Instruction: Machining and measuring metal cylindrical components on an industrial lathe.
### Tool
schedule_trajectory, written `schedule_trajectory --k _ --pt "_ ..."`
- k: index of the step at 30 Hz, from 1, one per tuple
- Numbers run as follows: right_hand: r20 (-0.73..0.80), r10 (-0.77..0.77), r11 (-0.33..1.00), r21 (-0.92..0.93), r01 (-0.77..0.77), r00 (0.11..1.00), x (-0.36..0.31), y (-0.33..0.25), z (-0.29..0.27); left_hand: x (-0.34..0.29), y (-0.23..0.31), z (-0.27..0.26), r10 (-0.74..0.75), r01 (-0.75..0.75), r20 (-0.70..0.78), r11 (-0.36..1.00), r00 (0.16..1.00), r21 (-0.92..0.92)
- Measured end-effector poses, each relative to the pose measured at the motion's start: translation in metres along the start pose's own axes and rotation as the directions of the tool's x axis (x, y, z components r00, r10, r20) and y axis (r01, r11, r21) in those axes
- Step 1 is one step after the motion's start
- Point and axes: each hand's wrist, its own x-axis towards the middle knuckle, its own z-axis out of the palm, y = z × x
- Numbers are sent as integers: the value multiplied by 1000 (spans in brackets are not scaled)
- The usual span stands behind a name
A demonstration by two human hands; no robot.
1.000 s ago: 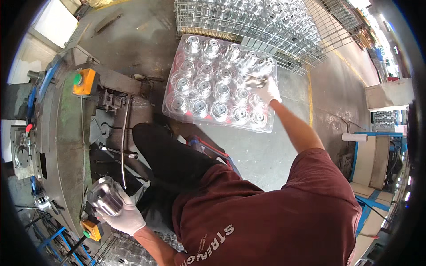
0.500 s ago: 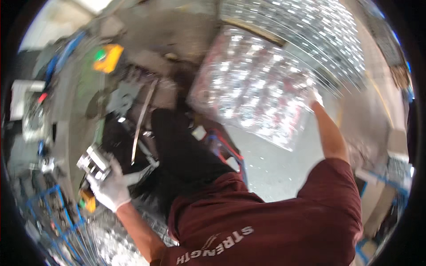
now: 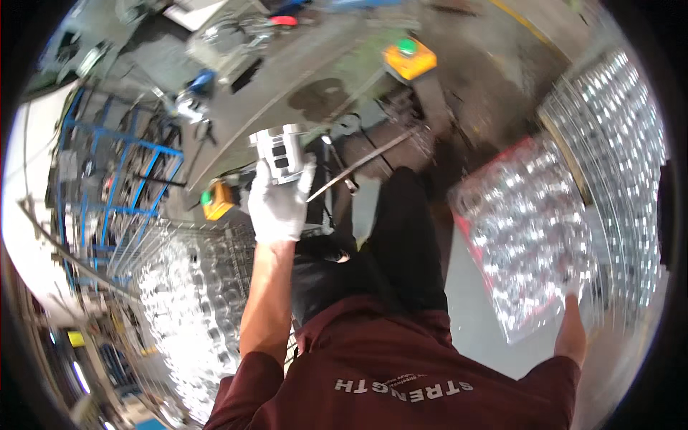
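In front of my body, on the left, my left hand [image 3: 278, 211] wears a white glove. Its fingers grip a silver metal part [image 3: 281, 152] with rectangular openings, raised above the floor. Far over to the right, my right hand [image 3: 571, 283] is at the near right edge of a clear plastic tray sheet [image 3: 527, 215] filled with shiny pockets or parts. Blur and glare hide its fingers, so whether it holds anything does not show.
Wire cages of shiny silver pieces stand on the left [image 3: 190, 308] and right [image 3: 623, 165]. Ahead are a yellow box with a green button [image 3: 410, 59] and a slanting metal bar [image 3: 365, 161]. A second yellow box [image 3: 217, 201] and blue racking [image 3: 129, 158] lie leftward.
My view has turned left, shifting the tray toward the right side of the picture. My left hand, still gripping the metal part, now appears farther forward and nearer the middle.
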Motion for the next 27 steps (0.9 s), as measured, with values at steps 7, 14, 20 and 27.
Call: schedule_trajectory --k 7,14,20,27 --pt "1 240 968 70 -239 971 -41 -110 -77 59 69 -31 137 -142 -85 989 987 -47" --pt "-189 -238 950 158 269 953 -56 -192 -87 208 81 -5 116 -122 -164 992 980 -32" --pt "-107 -467 693 571 439 877 -144 -356 -165 280 94 -3 185 -137 -298 975 937 177" --pt "-35 -626 642 543 541 779 -184 -456 -201 279 94 3 88 -115 -110 954 990 -277"
